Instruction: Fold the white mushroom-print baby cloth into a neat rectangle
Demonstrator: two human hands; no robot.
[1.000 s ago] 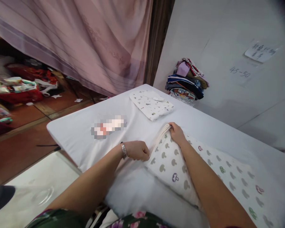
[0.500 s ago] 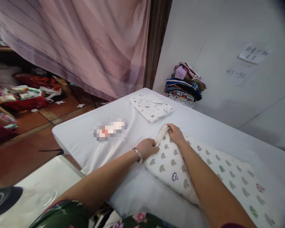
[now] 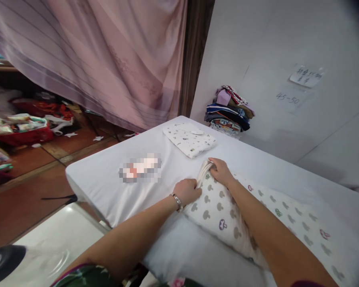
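A white cloth point(image 3: 213, 215) printed with grey, green, red and purple mushroom shapes lies across the table, its left part raised and bunched. My left hand point(image 3: 187, 193), with a silver bracelet at the wrist, is closed on the cloth's layered left edge. Farther up the same edge, my right hand point(image 3: 220, 171) pinches the far corner between thumb and fingers. My right forearm crosses over the cloth and hides part of it. Beyond my hands lies a folded white cloth point(image 3: 189, 139) with small dark prints, apart from both hands.
A white-covered table point(image 3: 92, 171) carries a pixelated object point(image 3: 140, 168) on its left side. Stacked folded clothes point(image 3: 227, 109) stand by the wall. A pink curtain point(image 3: 143, 59) hangs behind. At lower left is a white seat point(image 3: 68, 227) with a dark round object point(image 3: 4, 259).
My view has shifted slightly. Both hands keep their grip on the cloth's edge, and the raised part of the cloth has moved only a little. The folded cloth stays in place.
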